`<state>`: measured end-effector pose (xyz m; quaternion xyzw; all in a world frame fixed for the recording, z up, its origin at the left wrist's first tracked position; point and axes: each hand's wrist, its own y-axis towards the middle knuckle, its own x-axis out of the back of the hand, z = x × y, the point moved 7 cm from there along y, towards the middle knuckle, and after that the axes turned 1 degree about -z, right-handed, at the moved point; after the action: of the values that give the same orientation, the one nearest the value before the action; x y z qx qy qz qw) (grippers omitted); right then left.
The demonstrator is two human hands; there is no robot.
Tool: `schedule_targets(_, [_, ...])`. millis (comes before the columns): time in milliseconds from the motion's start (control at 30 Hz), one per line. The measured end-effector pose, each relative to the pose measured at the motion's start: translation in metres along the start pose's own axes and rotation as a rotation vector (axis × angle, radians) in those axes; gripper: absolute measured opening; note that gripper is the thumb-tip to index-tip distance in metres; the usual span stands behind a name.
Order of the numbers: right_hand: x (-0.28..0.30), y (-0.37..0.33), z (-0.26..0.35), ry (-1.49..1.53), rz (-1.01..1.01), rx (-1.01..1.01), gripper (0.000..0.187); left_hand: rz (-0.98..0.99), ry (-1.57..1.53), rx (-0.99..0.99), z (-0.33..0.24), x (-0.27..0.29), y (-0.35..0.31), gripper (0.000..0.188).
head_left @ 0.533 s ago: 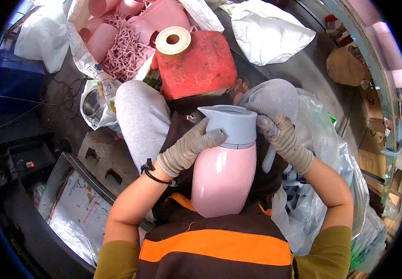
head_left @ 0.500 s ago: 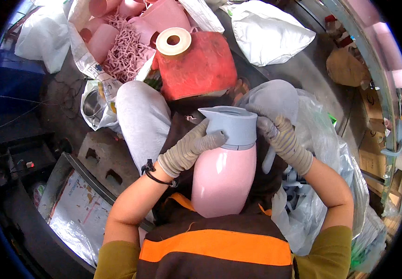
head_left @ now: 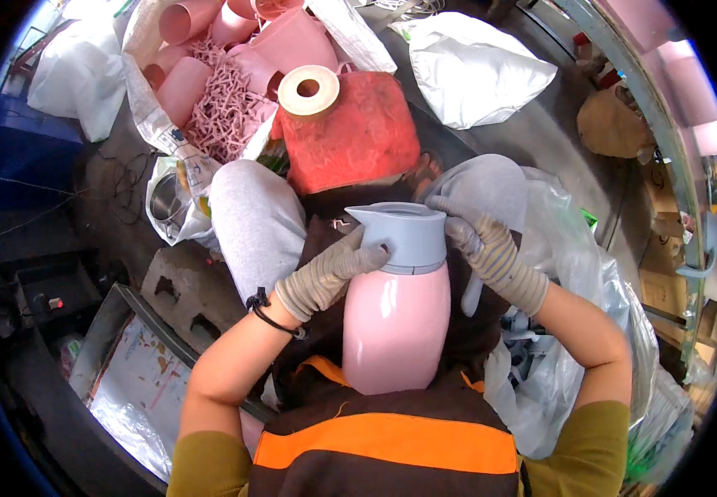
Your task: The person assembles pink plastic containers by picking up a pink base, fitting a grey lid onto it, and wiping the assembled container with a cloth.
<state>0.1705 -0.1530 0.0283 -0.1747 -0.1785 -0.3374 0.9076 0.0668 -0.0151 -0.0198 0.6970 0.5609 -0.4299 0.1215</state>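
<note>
A pink vacuum jug (head_left: 395, 331) stands upright in my lap, leaning against my brown apron (head_left: 292, 464) with its orange band. Its grey spout collar (head_left: 404, 240) sits on top, with the spout pointing left. My left hand (head_left: 329, 273), in a striped knit glove, grips the collar's left side, thumb across its front. On the other side my right hand (head_left: 495, 253), gloved too, curls its fingers against the collar's right edge. Below the right hand shows a grey handle-like part (head_left: 472, 296); where it joins is hidden.
Ahead lies a red cushion-like block (head_left: 354, 132) with a tape roll (head_left: 308, 90) on it. A sack (head_left: 139, 91) of pink jug parts stands at the far left. Clear plastic bags (head_left: 565, 356) with grey parts lie at my right, a metal-edged box (head_left: 139, 364) at my left.
The view has shifted slightly. My right hand has come a little closer in on the collar. My left hand keeps its grip and the jug stays upright.
</note>
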Motion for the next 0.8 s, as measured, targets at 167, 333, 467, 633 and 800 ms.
schedule_targets(167, [0.003, 0.000, -0.004, -0.037, 0.017, 0.082, 0.038, -0.017, 0.187, 0.005, -0.001, -0.003, 0.002, 0.089])
schedule_targets(333, [-0.005, -0.011, -0.010, 0.008, -0.003, -0.004, 0.037, -0.011, 0.248, -0.034, 0.000, -0.004, 0.000, 0.091])
schedule_targets(467, [-0.005, -0.010, -0.006, -0.016, 0.063, 0.051, 0.044, -0.003, 0.296, -0.039, -0.001, 0.000, -0.004, 0.087])
schedule_targets(633, [0.000, -0.013, -0.006, 0.055, 0.192, -0.016, 0.065, -0.206, 0.238, -0.088, -0.043, 0.055, 0.012, 0.058])
schedule_targets(800, [0.008, -0.019, -0.017, 0.213, 0.199, -0.051, 0.094, -0.918, 1.786, -0.345, -0.162, 0.067, 0.042, 0.059])
